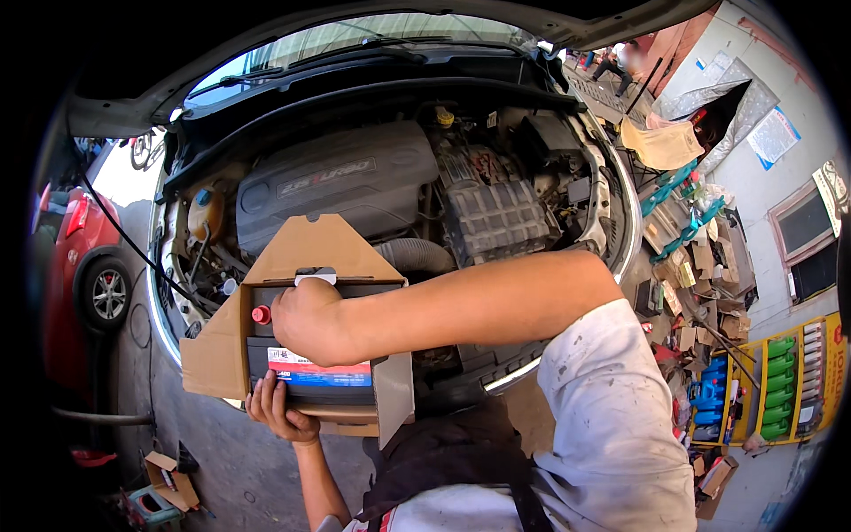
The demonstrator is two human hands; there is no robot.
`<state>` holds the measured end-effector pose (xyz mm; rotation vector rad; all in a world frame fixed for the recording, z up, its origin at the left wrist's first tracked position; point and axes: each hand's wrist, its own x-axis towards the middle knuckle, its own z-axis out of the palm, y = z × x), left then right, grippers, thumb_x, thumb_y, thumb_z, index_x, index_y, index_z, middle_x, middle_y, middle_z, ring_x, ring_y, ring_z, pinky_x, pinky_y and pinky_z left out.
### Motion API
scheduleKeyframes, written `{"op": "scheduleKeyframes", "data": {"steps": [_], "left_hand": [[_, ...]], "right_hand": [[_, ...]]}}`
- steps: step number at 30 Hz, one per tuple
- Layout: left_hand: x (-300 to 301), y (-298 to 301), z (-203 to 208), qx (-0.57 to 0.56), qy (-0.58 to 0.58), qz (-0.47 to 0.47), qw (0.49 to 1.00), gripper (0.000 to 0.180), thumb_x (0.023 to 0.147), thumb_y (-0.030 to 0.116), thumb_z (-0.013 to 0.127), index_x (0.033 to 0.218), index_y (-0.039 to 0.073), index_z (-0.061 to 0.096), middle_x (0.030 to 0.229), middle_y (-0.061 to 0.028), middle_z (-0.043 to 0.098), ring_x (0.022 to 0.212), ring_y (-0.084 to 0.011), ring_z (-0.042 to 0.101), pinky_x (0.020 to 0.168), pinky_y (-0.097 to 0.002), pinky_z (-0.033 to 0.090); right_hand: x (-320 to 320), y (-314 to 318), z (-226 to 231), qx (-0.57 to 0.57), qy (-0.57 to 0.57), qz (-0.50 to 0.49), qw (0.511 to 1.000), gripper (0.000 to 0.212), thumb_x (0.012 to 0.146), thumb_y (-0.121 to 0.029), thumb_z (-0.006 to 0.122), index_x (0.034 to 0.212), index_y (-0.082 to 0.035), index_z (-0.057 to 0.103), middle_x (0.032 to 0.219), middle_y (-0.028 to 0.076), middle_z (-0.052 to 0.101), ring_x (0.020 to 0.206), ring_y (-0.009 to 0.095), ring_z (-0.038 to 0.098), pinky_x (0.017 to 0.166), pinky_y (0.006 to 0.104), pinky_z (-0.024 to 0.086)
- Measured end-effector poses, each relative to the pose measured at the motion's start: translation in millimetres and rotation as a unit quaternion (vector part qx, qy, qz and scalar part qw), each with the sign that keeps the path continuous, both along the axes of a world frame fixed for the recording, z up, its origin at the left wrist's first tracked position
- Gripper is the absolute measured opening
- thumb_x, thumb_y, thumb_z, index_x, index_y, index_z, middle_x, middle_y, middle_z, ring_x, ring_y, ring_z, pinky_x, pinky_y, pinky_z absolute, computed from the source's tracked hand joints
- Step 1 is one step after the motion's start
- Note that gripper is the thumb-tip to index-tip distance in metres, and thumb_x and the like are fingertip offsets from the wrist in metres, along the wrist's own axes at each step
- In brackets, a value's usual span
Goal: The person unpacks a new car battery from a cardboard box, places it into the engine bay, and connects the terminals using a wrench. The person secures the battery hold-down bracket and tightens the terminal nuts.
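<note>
Sitting down inside the open cardboard box [312, 246], near the engine cover [346, 182]: a black car battery [321, 379]. Curling the right hand [308, 321] over the top, beside the red terminal cap [261, 315] toward the box's left edge; fingertips hidden, so impossible to tell if clamped on anything. Lapping the left hand [282, 410] over the lower-left corner, fingers slightly apart. Probably heavy, hard-cased, slick-sided; best held by any top handle, with a palm beneath the base.
</note>
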<state>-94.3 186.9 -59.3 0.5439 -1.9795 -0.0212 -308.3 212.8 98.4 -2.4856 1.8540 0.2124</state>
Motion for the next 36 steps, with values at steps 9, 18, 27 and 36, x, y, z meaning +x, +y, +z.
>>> {"op": "scheduleKeyframes", "data": {"steps": [9, 18, 27, 36], "left_hand": [[2, 1, 4, 0.006, -0.006, 0.011, 1.000, 0.042, 0.102, 0.031, 0.033, 0.113, 0.007, 0.066, 0.125, -0.0118, 0.069, 0.122, -0.0294, 0.056, 0.111, -0.0476, 0.031], [1, -2, 9, 0.011, 0.014, 0.015, 1.000, 0.041, 0.102, 0.032, 0.037, 0.107, 0.008, 0.070, 0.116, -0.0090, 0.072, 0.116, -0.0257, 0.060, 0.108, -0.0421, 0.033], [-5, -1, 7, 0.012, 0.037, 0.019, 0.999, 0.041, 0.100, 0.032, 0.039, 0.109, 0.007, 0.070, 0.119, -0.0095, 0.071, 0.115, -0.0264, 0.060, 0.107, -0.0417, 0.035], [0, 0, 5, 0.016, 0.026, 0.012, 0.999, 0.041, 0.100, 0.033, 0.039, 0.113, 0.007, 0.068, 0.123, -0.0104, 0.069, 0.118, -0.0282, 0.059, 0.108, -0.0434, 0.035]], "right_hand": [[-14, -16, 16, 0.059, -0.048, -0.036, 0.996, 0.017, 0.074, -0.013, 0.071, 0.088, -0.006, 0.078, 0.092, 0.011, 0.075, 0.089, 0.027, 0.074, 0.067, 0.0386, 0.058], [10, 1, 8, -0.042, 0.096, 0.012, 0.994, 0.037, 0.068, -0.005, 0.072, 0.099, 0.013, 0.065, 0.090, 0.023, 0.067, 0.087, 0.028, 0.070, 0.063, 0.0323, 0.058], [-1, 7, 6, -0.095, 0.052, 0.012, 0.994, 0.039, 0.070, -0.002, 0.071, 0.102, 0.012, 0.056, 0.085, 0.022, 0.065, 0.072, 0.030, 0.071, 0.057, 0.0336, 0.058], [1, 20, 4, -0.130, -0.174, 0.060, 0.974, 0.025, 0.080, -0.009, 0.069, 0.092, 0.007, 0.054, 0.083, 0.022, 0.063, 0.078, 0.040, 0.068, 0.069, 0.0456, 0.055]]}}
